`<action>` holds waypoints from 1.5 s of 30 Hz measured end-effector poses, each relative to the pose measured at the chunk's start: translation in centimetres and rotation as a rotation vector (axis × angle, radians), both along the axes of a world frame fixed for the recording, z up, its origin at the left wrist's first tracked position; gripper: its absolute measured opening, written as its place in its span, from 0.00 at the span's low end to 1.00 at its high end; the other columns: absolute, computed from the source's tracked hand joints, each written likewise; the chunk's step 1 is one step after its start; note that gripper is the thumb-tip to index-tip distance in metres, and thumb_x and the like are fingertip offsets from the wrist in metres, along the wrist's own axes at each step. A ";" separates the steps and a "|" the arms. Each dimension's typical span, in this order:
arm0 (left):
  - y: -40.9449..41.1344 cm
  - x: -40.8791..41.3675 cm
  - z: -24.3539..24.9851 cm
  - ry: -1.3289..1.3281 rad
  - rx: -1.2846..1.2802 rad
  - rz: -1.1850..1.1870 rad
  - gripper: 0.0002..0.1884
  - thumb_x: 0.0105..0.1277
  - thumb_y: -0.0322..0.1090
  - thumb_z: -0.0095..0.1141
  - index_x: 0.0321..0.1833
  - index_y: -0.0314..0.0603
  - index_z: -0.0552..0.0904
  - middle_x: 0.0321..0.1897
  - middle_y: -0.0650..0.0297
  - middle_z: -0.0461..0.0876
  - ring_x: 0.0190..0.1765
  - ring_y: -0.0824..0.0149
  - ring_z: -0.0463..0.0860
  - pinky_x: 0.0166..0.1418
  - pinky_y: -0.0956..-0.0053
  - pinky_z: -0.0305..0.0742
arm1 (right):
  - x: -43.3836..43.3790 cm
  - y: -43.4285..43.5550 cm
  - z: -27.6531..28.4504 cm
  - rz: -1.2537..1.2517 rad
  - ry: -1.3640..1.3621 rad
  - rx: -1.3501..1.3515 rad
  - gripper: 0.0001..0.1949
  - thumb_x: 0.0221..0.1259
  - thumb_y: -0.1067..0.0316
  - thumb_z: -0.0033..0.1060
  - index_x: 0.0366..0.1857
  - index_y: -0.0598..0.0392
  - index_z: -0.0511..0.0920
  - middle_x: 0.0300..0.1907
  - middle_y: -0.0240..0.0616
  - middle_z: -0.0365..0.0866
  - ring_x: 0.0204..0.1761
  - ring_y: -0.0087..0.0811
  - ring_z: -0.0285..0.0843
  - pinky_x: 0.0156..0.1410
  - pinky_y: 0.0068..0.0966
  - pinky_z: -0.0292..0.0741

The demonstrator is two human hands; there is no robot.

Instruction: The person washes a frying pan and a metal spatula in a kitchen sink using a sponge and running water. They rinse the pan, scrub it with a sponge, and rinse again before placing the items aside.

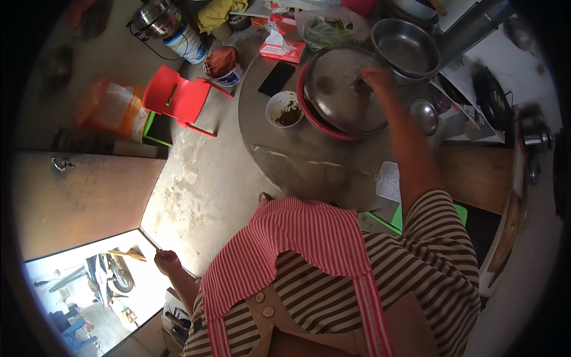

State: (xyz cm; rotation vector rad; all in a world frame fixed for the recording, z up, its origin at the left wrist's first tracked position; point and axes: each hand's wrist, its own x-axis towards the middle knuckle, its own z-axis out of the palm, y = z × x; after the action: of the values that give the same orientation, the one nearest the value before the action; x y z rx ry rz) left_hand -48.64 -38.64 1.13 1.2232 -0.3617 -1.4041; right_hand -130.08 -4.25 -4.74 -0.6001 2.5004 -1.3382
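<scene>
My right hand reaches across the round table to the dark knob of a large metal lid, with its fingers at the knob. The lid lies over a red basin and covers most of what is inside. Left of the basin stands a white bowl with brown-green bits stuck to its inner wall. My left hand is low at my left side, near the doorway, with curled fingers. Whether it holds anything cannot be made out.
A black phone, a red tissue box, a plastic bag of greens and a steel basin are on the table. A red chair and a tub of reddish-brown stuff stand to the left. A brown door hangs ajar.
</scene>
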 end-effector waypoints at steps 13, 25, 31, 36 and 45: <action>-1.2 -4.7 -0.1 0.020 0.041 -0.070 0.06 0.65 0.34 0.48 0.31 0.45 0.76 0.21 0.71 0.75 0.22 0.77 0.72 0.24 0.83 0.70 | -4.8 10.5 16.8 -0.173 -0.168 -0.556 0.12 0.59 0.79 0.51 0.45 0.62 0.81 0.43 0.41 0.83 0.45 0.31 0.82 0.54 0.22 0.77; -2.6 -2.1 -4.1 -0.024 -0.056 -0.199 0.07 0.66 0.33 0.49 0.29 0.47 0.76 0.19 0.73 0.75 0.19 0.77 0.71 0.22 0.82 0.69 | 2.6 1.7 8.4 0.015 0.229 -0.106 0.08 0.48 0.68 0.67 0.33 0.55 0.85 0.31 0.41 0.85 0.33 0.30 0.83 0.41 0.31 0.78; -1.7 -1.0 -2.9 -0.091 -0.061 -0.184 0.10 0.65 0.37 0.54 0.24 0.50 0.75 0.16 0.74 0.73 0.16 0.78 0.69 0.20 0.83 0.65 | 5.0 -1.9 3.8 0.000 0.102 -0.163 0.07 0.49 0.74 0.63 0.34 0.57 0.85 0.32 0.41 0.85 0.34 0.30 0.83 0.42 0.28 0.77; 0.7 -2.4 -0.3 -0.235 0.017 -0.020 0.12 0.66 0.39 0.49 0.23 0.51 0.75 0.16 0.75 0.73 0.17 0.78 0.68 0.21 0.84 0.64 | 5.7 -2.5 2.1 0.096 0.085 -0.101 0.08 0.56 0.76 0.54 0.33 0.54 0.85 0.36 0.42 0.84 0.40 0.38 0.81 0.46 0.33 0.76; 3.7 -3.6 2.4 -0.307 0.074 0.203 0.11 0.66 0.41 0.51 0.25 0.51 0.77 0.17 0.76 0.75 0.18 0.79 0.71 0.22 0.86 0.66 | -7.1 3.9 -2.9 -0.814 -0.063 -0.390 0.12 0.54 0.70 0.58 0.44 0.52 0.78 0.37 0.34 0.79 0.36 0.29 0.76 0.39 0.26 0.74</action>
State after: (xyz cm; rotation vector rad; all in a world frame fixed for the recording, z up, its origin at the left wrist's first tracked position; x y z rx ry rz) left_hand -52.20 -34.91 3.52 1.4980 -0.3864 -1.0662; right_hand -137.17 -0.36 -7.69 0.4744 2.5272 -2.0836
